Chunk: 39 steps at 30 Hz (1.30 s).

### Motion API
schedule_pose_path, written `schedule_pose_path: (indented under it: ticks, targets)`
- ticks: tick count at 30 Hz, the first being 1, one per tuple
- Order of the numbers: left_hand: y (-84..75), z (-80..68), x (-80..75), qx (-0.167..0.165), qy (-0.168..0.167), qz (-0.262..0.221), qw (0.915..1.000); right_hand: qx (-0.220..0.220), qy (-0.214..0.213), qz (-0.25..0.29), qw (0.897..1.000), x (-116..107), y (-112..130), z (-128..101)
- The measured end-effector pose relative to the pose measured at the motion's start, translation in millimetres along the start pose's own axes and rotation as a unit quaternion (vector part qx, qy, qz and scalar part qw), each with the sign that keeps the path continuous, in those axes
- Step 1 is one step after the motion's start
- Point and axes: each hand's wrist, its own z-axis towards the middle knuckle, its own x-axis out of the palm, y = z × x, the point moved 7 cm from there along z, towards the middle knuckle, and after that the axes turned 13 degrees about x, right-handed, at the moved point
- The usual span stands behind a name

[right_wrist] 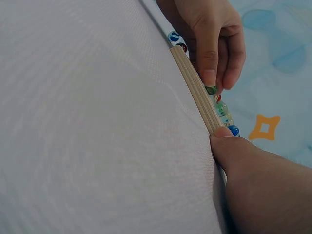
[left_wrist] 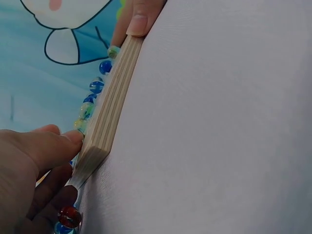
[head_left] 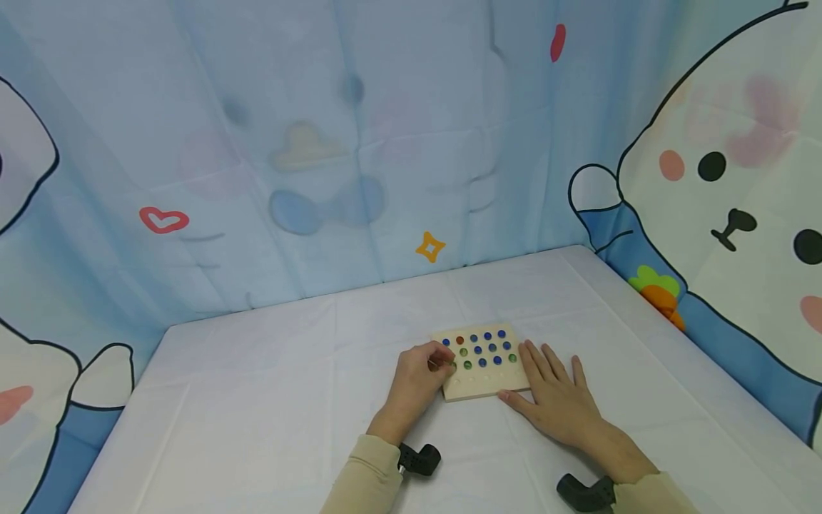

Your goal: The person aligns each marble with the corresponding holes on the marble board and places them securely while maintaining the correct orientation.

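Note:
A light wooden board (head_left: 475, 390) lies on the table, with rows of glass marbles in its hollows, mostly blue, some green, one red. The front row of hollows holds none. My left hand (head_left: 419, 378) is at the board's left side, thumb and forefinger pinching a green marble (right_wrist: 211, 90) at the left end of the third row. A red marble (left_wrist: 69, 217) and a blue marble (left_wrist: 63, 228) show by its lower fingers; whether these hold them I cannot tell. My right hand (head_left: 560, 402) steadies the board's right side, fingers extended, thumb at the front edge.
A white cloth covers the table (head_left: 257, 414). Behind it hangs a blue printed curtain (head_left: 411, 164) with cartoon figures. A black wrist mount (head_left: 420, 460) sits under the left forearm and another (head_left: 586, 492) beside the right.

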Motion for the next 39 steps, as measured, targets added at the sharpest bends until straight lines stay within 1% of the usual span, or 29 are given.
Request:
schedule_pose_path:
  ticks: [5, 9, 13, 18, 22, 27, 29, 33, 39]
  targets:
    - [-1.0, -0.9, 0.1, 0.005, 0.009, 0.011, 0.9999, 0.000, 0.000, 0.001, 1.000, -0.1, 0.2, 0.3]
    - [0.3, -1.7, -0.8, -0.002, 0.008, 0.010, 0.9999, 0.001, 0.001, 0.002, 1.000, 0.8, 0.0, 0.6]
    - [1.2, -0.8, -5.0, -0.010, -0.006, 0.006, 0.9999, 0.002, 0.002, 0.002, 1.000, 1.5, -0.6, 0.6]
    - [3.6, 0.8, -15.2, -0.024, -0.030, -0.001, 0.9993, 0.001, 0.003, 0.003, 1.000, 2.0, -1.1, 0.4]
    - [9.0, 0.6, -24.6, -0.043, -0.052, -0.019, 0.9975, -0.001, 0.003, 0.005, 1.000, 1.9, -1.1, 0.2]
    - [16.9, -0.1, -34.4, -0.051, -0.074, -0.011, 0.9959, 0.000, 0.003, 0.005, 1.000, 1.4, -0.8, 0.0]
    - [19.0, -0.4, -37.6, -0.053, -0.077, -0.005, 0.9956, 0.000, 0.003, 0.005, 1.000, 1.2, -0.7, -0.2]
    - [23.0, -1.4, -42.1, -0.060, -0.080, -0.009, 0.9950, 0.000, 0.002, 0.004, 1.000, 1.0, -0.9, -0.4]
    - [30.1, -4.1, -44.5, -0.075, -0.084, 0.004, 0.9936, 0.001, 0.004, 0.002, 1.000, 1.8, -1.3, 0.1]
